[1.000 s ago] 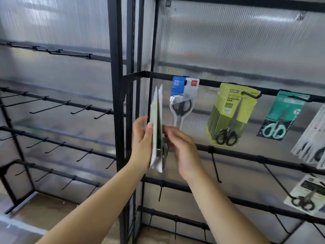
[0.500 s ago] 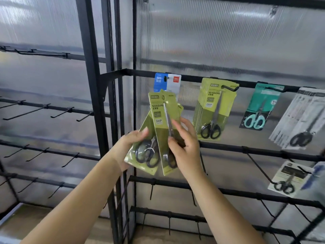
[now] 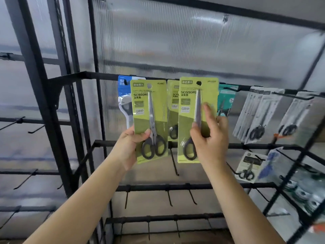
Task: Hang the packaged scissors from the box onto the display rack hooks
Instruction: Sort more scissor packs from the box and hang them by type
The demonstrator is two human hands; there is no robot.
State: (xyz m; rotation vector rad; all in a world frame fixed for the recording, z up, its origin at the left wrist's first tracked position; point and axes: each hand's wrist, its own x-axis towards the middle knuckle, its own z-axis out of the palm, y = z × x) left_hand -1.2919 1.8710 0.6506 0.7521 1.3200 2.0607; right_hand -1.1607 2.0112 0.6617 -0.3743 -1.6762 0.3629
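I hold two green scissors packs upright in front of the black display rack [image 3: 105, 75]. My left hand [image 3: 130, 147] grips the left green pack [image 3: 149, 106] by its lower left edge, thumb on the front. My right hand [image 3: 209, 138] pinches the right green pack [image 3: 189, 120] near its middle, with its hang hole level with the top rail. Behind and between them a stack of the same green packs [image 3: 173, 106] hangs on a hook. The box is out of view.
A blue-and-white pack [image 3: 123, 95] hangs at the left of the top rail, a teal pack [image 3: 226, 99] and grey-white packs [image 3: 260, 113] to the right. Lower rails carry bare hooks [image 3: 173, 162]. More bare hooks stand on the left rack section [image 3: 21, 120].
The two packs, held overlapped and low, are now separated side by side and raised to the top rail. The view has moved closer to the rack.
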